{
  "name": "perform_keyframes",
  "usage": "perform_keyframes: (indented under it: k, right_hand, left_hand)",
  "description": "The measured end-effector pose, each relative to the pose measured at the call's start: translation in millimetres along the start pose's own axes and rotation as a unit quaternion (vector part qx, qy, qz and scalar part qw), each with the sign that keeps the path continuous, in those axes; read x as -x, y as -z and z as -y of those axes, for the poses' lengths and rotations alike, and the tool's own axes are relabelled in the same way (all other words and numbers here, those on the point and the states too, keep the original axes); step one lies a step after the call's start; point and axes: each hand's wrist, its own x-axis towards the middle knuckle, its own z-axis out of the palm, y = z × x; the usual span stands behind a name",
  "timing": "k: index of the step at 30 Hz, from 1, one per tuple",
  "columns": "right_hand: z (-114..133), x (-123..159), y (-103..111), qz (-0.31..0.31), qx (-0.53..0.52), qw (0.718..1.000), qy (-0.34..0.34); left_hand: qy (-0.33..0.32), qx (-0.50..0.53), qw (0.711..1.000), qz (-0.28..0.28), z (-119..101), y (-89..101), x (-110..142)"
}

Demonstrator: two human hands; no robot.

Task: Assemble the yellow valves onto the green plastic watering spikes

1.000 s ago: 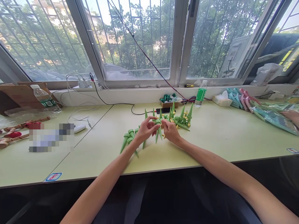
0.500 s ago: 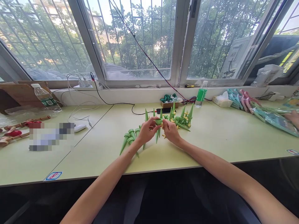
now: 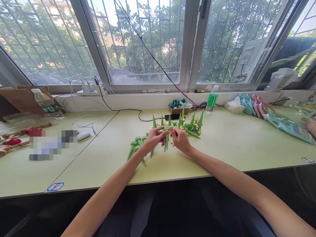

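My left hand [image 3: 156, 138] is closed around the collar of a green plastic watering spike [image 3: 167, 141], its tip pointing down. Against the spike's upper end, my right hand [image 3: 180, 139] is closed in a pinch; the fingers hide whatever is between them. A small yellow valve [image 3: 172, 144] lies on the table just below the right fingers. Beyond the hands, several green spikes with yellow valves [image 3: 200, 122] stand upright or lie in a cluster. To the left, more green spikes [image 3: 133, 147] lie near my left forearm, partly covered by it.
A dark phone [image 3: 174, 117] with a cable lies behind the spikes, near a small box [image 3: 178, 110]. A water bottle [image 3: 211, 100] and a tissue pack [image 3: 233, 106] stand back right. Bagged items [image 3: 287, 124] lie at far right by another person's hand [image 3: 311, 126]. Wooden toys [image 3: 14, 141] lie left.
The held spike has turned between my hands, so its cup opening no longer faces up in view and its body shows more. Left fingers have closed in further around it.
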Motion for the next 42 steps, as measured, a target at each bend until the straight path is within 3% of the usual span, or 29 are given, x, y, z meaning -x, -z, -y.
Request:
perform_keyframes:
  k: [9,14,24,36,42]
  right_hand:
    - [-5.1,0.7,-1.7,0.007,0.077,0.996,0.054]
    - [-4.8,0.4,-2.1,0.02,0.099,0.994,0.043]
    - [-0.2,0.0,-0.1,0.05,0.105,0.993,0.01]
    - [0.0,-3.3,-1.7,0.033,0.087,0.995,-0.033]
    - [-7.2,-7.6,-1.3,0.024,0.047,0.997,-0.047]
  left_hand:
    - [0.094,0.047,0.994,0.004,-3.3,4.2,-0.4]
    - [0.118,0.043,0.992,-0.011,-5.3,2.8,0.2]
    - [0.105,0.048,0.993,0.01,-4.0,4.2,0.7]
    - [0.084,0.058,0.995,0.009,-2.1,4.1,-0.5]
    - [0.034,-0.014,0.999,-0.005,-3.3,0.9,-0.4]
